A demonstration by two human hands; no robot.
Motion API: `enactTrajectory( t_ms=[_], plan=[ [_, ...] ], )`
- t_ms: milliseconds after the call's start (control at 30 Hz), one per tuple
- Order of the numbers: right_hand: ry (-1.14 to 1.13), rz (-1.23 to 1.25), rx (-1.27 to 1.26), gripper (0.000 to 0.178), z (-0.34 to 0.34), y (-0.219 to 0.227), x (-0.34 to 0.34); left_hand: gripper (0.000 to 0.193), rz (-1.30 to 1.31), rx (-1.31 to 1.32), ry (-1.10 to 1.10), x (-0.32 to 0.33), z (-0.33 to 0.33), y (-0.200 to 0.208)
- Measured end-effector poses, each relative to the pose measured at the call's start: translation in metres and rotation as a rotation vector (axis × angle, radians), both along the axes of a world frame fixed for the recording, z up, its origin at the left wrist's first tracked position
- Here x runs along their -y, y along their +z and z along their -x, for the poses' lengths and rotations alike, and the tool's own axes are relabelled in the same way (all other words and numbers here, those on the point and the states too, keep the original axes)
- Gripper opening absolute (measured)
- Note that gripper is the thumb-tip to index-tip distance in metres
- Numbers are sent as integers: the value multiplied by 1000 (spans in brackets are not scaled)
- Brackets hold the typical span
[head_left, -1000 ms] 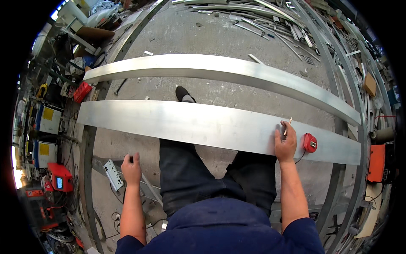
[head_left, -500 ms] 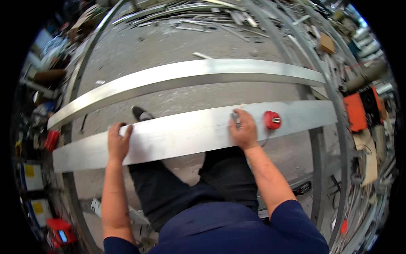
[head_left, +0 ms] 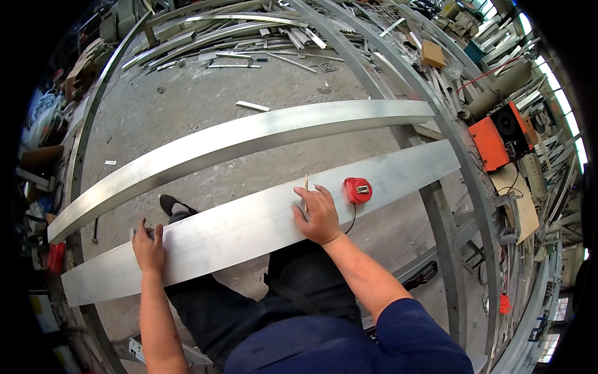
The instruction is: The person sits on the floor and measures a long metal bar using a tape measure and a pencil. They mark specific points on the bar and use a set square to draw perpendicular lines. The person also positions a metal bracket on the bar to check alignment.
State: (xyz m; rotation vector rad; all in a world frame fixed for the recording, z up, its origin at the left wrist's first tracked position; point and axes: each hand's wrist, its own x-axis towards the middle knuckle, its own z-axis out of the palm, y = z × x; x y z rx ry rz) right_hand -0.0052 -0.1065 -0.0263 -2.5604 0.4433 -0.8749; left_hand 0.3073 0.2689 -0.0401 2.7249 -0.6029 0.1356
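The wide silver bar (head_left: 237,227) runs under the red tape measure (head_left: 358,191) and past it both ways, apparently laid over the steel frame (head_left: 439,230) so both ends are carried. Well left of the tape measure, the left hand (head_left: 149,248), fingers and thumb parted, seems to steady it; just left, the right hand (head_left: 316,212) pinches a thin pencil-like stick (head_left: 306,181). The bar looks flat, softly shiny, faintly smudged.

R grip (head_left: 321,218) w/ pencil (head_left: 306,181), nr tape-meas. (head_left: 357,191)
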Motion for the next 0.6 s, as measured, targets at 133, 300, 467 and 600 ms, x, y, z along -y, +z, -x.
enactTrajectory(
  t_ms=[133,300,467,600],
  plan=[
    [41,63,21,45,1,-2,-2,57,101,23,-9,-4,-3,-4],
    [15,37,58,41,-4,-6,-4,51,11,13,-2,-1,-4,7],
    [8,38,73,39,-4,1,-7,53,38,22,13,4,3,10],
    [2,18,59,35,-3,-4,-5,55,25,23,0,4,6,14]
  ],
)
